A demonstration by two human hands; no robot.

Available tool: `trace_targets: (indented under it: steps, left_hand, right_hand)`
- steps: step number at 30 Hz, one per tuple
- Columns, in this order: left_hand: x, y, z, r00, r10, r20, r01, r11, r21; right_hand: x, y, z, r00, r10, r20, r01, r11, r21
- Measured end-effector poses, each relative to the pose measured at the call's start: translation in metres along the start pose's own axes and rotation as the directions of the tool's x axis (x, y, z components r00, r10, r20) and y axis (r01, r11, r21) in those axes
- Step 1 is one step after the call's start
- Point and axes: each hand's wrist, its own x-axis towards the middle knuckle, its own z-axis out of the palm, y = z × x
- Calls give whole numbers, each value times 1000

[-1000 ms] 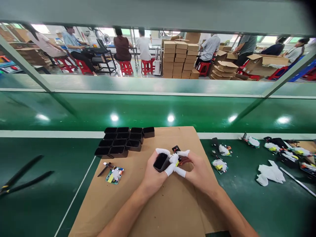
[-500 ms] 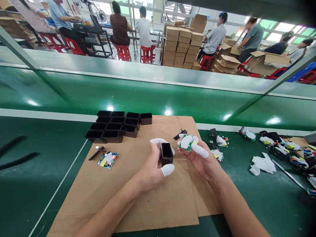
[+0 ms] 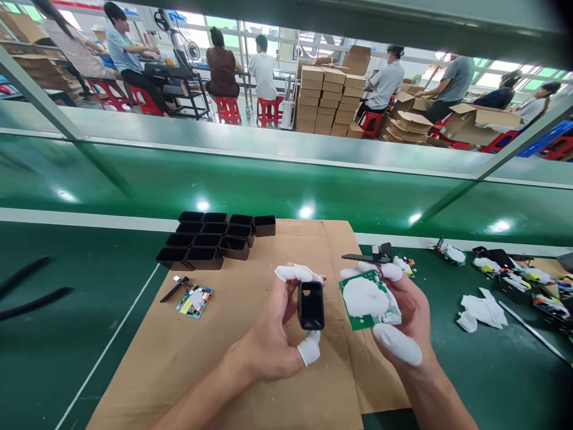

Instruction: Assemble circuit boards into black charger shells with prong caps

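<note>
My left hand [image 3: 282,325], with white finger cots on its fingertips, grips a small black plastic case [image 3: 310,325] whose open end faces me. To its right, my right hand [image 3: 403,316], also in finger cots, holds a green circuit board [image 3: 362,298] with a large white patch on it. A black strip-like part [image 3: 360,258] hangs on wires at the board's upper edge. Board and case are apart, side by side above the cardboard sheet [image 3: 286,394]. Another circuit board [image 3: 196,300] lies on the cardboard at left, with a black strip attached.
Several open black cases [image 3: 203,257] stand in rows at the cardboard's back left. More circuit boards [image 3: 514,272] and white scraps [image 3: 481,310] lie on the green table at right. A metal frame [image 3: 286,152] crosses behind; co-workers sit beyond, near stacked cartons [image 3: 329,101].
My right hand has brought the circuit board closer to me and turned it, so its white-patched face and black strip show. The case in my left hand has tilted toward me and moved slightly right.
</note>
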Motion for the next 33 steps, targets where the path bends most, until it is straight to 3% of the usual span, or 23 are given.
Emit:
trace_targets:
  steps: [6, 12, 17, 22, 25, 33]
  left_hand:
    - [-1, 3, 0, 1000, -12, -21, 13, 1000, 14]
    - [3, 7, 2, 999, 48, -27, -45, 995, 86]
    - [7, 10, 3, 985, 161, -65, -150, 978, 144]
    - [5, 3, 3, 981, 171, -97, -156, 977, 149]
    - [2, -1, 2, 974, 207, -90, -190, 967, 168]
    - [4, 3, 1, 985, 166, -55, -155, 973, 174]
  right_hand:
    - [0, -8, 9, 999, -9, -44, 6, 998, -68]
    - [6, -18, 13, 997, -20, 78, 23, 999, -33]
    - [3, -20, 11, 995, -41, 92, 42, 999, -14]
    - [-1, -20, 11, 978, -31, 205, 32, 999, 0]
    - [0, -20, 11, 974, -47, 221, 49, 999, -4]
    - [-1, -12, 6, 970, -55, 237, 94, 983, -158]
